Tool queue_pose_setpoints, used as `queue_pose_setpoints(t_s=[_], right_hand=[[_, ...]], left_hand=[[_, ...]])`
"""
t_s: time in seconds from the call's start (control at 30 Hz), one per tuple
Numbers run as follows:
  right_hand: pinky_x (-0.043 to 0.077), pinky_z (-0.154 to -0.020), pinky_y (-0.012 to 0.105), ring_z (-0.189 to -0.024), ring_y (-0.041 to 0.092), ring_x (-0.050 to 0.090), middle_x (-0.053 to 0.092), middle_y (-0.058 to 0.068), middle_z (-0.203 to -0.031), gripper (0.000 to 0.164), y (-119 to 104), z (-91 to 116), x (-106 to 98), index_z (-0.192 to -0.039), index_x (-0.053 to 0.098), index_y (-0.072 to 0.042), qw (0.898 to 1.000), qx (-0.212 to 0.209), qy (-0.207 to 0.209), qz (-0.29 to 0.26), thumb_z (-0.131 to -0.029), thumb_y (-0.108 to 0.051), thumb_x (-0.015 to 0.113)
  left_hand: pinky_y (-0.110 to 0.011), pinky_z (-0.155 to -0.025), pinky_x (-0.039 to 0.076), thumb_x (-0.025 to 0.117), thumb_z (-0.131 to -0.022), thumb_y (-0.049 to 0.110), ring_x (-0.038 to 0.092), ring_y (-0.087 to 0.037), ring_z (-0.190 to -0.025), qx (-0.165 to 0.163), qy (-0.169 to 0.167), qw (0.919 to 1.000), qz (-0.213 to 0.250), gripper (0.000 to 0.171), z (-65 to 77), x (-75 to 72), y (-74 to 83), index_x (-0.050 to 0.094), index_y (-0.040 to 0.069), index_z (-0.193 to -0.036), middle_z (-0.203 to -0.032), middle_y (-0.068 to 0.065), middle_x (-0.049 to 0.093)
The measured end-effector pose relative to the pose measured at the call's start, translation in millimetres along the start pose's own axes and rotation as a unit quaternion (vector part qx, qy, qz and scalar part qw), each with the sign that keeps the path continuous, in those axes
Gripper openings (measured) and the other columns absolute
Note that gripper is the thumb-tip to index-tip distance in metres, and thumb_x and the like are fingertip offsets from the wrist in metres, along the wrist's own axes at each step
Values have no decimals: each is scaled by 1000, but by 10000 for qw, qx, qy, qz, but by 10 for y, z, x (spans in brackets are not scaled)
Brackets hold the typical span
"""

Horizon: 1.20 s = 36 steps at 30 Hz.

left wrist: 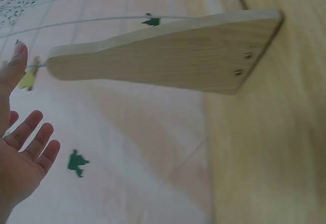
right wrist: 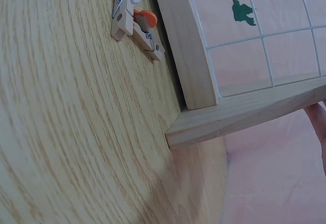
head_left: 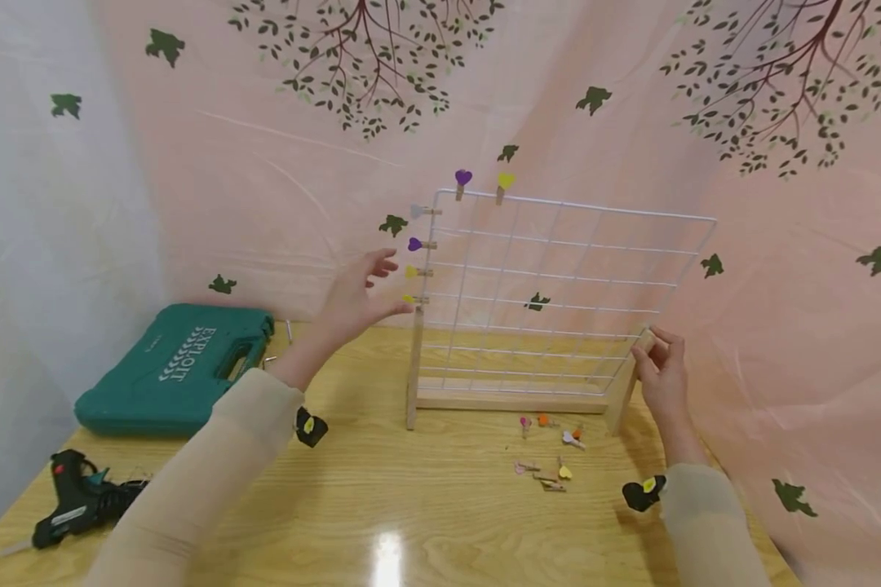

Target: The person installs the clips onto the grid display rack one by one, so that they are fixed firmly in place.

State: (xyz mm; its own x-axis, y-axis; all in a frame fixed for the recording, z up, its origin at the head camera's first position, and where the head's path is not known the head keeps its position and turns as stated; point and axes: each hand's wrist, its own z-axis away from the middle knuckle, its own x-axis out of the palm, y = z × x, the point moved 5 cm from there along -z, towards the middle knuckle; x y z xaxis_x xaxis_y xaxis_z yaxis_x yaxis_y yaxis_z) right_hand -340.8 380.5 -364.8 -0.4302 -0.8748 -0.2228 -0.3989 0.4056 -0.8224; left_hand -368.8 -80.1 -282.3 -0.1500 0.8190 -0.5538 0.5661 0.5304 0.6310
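Observation:
A white wire grid [head_left: 551, 240] stands upright in a wooden base [head_left: 514, 401] with a wooden leg at each side. Heart-topped clothespins are clipped on it: a purple one [head_left: 462, 181] and a yellow one [head_left: 505, 183] along the top, several down the left edge, among them a second purple clothespin [head_left: 414, 244]. My left hand [head_left: 356, 293] is beside that left edge, fingers loosely spread, thumb tip close to the lowest yellow clothespin [head_left: 411, 299]. With my right hand [head_left: 664, 379] I pinch the top of the right wooden leg [head_left: 622, 391].
Several loose clothespins lie on the table [head_left: 426, 497] in front of the base, including a white-heart one [head_left: 571, 439] and a yellow-heart one [head_left: 564, 471]. At the left sit a green tool case [head_left: 154, 367] and a black glue gun [head_left: 77, 501]. A pink printed cloth [head_left: 301, 179] hangs behind.

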Motion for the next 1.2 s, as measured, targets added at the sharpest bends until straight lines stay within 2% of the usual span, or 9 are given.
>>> queue_pose_setpoints(t_s=[0.1,0.23,0.43,0.6,0.83,0.93,1.0,1.07,1.2], right_hand=[[47,-59,11,-83,-1,54,54,-6,-97,44,11,-2,1,-126,34,-5,10000,-22,-10,-28,-87,-3,53],[47,-58,11,-83,0,55,54,-5,-97,44,72,-27,-1,-126,35,-6,9998,-30,8,-193,-87,-3,54],[47,-59,11,-84,-1,55,56,-1,-101,44,188,-65,3,-127,36,-12,9999,47,54,-133,-87,-4,54],[47,-59,11,-84,-2,54,55,4,-103,44,101,-42,23,-127,35,-8,9998,111,69,-159,-87,0,52],[44,-62,7,-89,-1,51,52,-8,-101,46,-17,13,4,-128,36,-7,9996,131,143,197,-86,-5,56],[42,-63,5,-93,-3,49,53,-7,-105,48,38,-2,-37,-129,39,-14,9974,-118,161,688,-85,-11,59],[41,-65,5,-97,-3,49,54,0,-110,49,-10,8,-79,-129,41,-14,9955,-383,284,821,-84,-11,60],[41,-66,5,-98,0,50,54,6,-111,47,-79,19,-121,-126,45,-11,9919,-760,527,873,-83,-8,62],[45,-72,8,-94,7,52,55,15,-102,39,-311,72,-149,-115,52,2,9775,-1733,975,702,-77,3,64]], left_hand=[[-40,-90,41,77,-65,38,47,-21,-111,-273,-240,9992,134,83,167,201,-173,36,18,-134,-121,-5,53],[-43,-90,41,76,-65,40,47,-23,-111,-434,-428,9978,245,84,347,458,-343,36,14,-134,-120,-6,53],[-41,-87,44,75,-68,38,48,-24,-112,-623,-711,9944,479,80,503,769,-535,35,19,-135,-125,-4,51],[-43,-84,45,75,-71,26,51,-26,-111,-661,-734,9913,865,74,536,872,-606,37,16,-133,-126,-7,49],[-38,-80,49,71,-71,37,51,-24,-111,-717,-779,9870,1207,74,546,898,-623,36,18,-134,-125,-6,48],[-39,-79,49,70,-74,30,49,-29,-112,-739,-857,9842,1359,71,574,834,-499,35,14,-134,-126,-11,47],[-40,-79,49,70,-75,25,49,-31,-112,-741,-891,9832,1411,70,581,841,-506,35,14,-135,-127,-13,46],[-42,-82,48,70,-75,23,48,-31,-113,-794,-941,9826,1391,70,578,846,-517,34,14,-135,-128,-14,45],[-40,-84,47,70,-73,34,49,-27,-113,-848,-881,9842,1278,72,545,913,-676,35,21,-134,-128,-8,46]])
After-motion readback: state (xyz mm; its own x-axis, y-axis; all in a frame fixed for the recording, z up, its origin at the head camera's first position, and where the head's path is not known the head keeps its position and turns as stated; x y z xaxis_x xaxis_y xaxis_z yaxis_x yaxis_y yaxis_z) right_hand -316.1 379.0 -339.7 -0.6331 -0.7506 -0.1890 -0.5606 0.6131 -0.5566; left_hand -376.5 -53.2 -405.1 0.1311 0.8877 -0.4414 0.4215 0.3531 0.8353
